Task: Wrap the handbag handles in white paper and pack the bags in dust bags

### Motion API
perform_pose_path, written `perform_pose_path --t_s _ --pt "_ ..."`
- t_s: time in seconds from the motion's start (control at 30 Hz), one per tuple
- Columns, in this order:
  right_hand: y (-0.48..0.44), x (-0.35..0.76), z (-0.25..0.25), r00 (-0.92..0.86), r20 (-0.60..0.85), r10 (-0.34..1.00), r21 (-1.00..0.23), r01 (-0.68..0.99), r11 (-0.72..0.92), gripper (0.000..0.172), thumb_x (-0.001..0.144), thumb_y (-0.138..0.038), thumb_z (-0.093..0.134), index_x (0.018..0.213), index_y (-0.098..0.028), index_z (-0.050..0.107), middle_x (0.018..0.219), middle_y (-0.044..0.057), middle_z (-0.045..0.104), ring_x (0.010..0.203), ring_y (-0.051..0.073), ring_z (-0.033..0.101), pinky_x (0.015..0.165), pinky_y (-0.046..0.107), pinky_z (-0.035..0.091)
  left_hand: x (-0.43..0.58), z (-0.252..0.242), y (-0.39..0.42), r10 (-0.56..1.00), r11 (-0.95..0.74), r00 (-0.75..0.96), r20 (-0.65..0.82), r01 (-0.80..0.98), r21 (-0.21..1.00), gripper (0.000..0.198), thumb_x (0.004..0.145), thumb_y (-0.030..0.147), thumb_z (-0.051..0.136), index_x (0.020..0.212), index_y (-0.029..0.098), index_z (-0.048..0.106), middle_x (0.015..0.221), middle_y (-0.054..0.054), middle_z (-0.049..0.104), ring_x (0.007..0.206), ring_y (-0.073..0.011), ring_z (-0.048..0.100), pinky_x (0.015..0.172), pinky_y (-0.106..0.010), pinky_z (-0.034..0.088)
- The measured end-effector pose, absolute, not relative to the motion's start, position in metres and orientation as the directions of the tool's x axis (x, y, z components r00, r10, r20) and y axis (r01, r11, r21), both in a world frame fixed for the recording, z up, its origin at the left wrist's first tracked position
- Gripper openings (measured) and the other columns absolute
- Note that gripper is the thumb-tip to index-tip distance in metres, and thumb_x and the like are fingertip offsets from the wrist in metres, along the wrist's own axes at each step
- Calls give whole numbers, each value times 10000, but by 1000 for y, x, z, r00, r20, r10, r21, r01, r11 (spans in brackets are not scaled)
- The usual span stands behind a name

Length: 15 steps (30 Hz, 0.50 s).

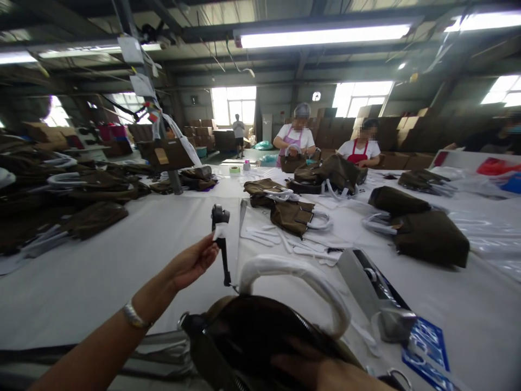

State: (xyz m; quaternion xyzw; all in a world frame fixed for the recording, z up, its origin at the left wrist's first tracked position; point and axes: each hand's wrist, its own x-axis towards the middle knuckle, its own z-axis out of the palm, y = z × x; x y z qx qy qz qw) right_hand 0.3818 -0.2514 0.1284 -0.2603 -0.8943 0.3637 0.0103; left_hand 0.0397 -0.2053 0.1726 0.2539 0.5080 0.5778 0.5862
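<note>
My left hand (194,263) is raised over the white table (122,260), pinching a dark strap (222,244) with a metal clasp at its top and a bit of white wrapping at my fingers. The strap hangs down to a dark olive handbag (252,336) right in front of me. The bag's handle (297,274) is wrapped in white paper and arches above it. My right hand (325,369) rests on the bag at the bottom edge, blurred and in shadow, its fingers not clear.
More olive bags lie over the table, such as one bag (295,214) at the middle and a larger bag (427,233) to the right. White paper strips (285,239) are scattered there. A heap of bags (61,201) fills the left. Two seated people (295,138) work at the far end.
</note>
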Motion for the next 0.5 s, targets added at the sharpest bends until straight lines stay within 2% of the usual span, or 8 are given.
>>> perform_pose_path --t_s 0.07,0.13,0.23,0.3,0.33,0.4,0.47,0.5 --pt "-253 380 132 -877 -188 443 -643 451 619 422 899 -346 633 1318 -394 647 1434 18 589 1292 260 583 1047 276 487 43 167 -200 931 290 -98 -351 -383 877 199 966 230 620 881 65 692 738 -67 672 532 -71 613 524 -119 544" --pt "-254 378 137 -891 -221 397 -612 443 655 326 918 -342 611 1224 -387 713 1464 1 560 1369 279 501 1097 304 449 43 169 -205 938 325 -54 -342 -209 923 383 926 419 666 839 48 700 663 -72 654 487 -104 607 406 -140 459" --pt "-252 376 144 -912 -267 310 -574 409 709 305 925 -337 607 1202 -354 735 1539 16 467 1464 329 324 1135 357 409 48 190 -231 991 84 -121 -63 177 981 574 951 597 525 692 101 657 480 2 525 411 -81 501 379 -147 334" --pt "-249 373 145 -924 -247 291 -567 381 731 286 924 -339 610 1172 -339 751 1568 34 420 1479 365 255 1147 420 388 60 211 -257 987 -149 1 160 367 918 553 983 580 467 708 140 658 475 19 520 442 -89 500 462 -172 401" --pt "-248 372 144 -928 -224 297 -562 372 739 263 916 -345 622 1136 -339 766 1567 34 422 1476 381 256 1152 452 376 68 219 -270 967 -246 173 187 440 864 508 986 567 472 778 159 692 547 2 601 507 -110 565 527 -191 456" --pt "-248 369 142 -928 -180 327 -547 370 751 222 884 -360 664 1069 -350 786 1530 17 483 1454 382 330 1160 467 367 87 229 -291 852 -430 512 106 571 699 351 934 520 609 1084 222 720 984 -48 759 876 -192 706 789 -250 541" --pt "-252 366 139 -925 -143 351 -541 370 755 205 860 -348 683 1032 -345 795 1453 9 571 1393 345 459 1142 408 407 102 224 -302 730 -592 683 10 626 507 554 849 438 750 1356 284 590 1366 -60 644 1218 -257 618 1019 -315 485" --pt "-255 365 139 -924 -119 364 -540 368 757 211 854 -328 677 1029 -332 795 1410 17 611 1345 321 523 1113 370 442 107 217 -305 699 -642 715 -11 635 430 655 799 410 801 1396 300 553 1412 -54 612 1260 -264 594 1053 -324 467"
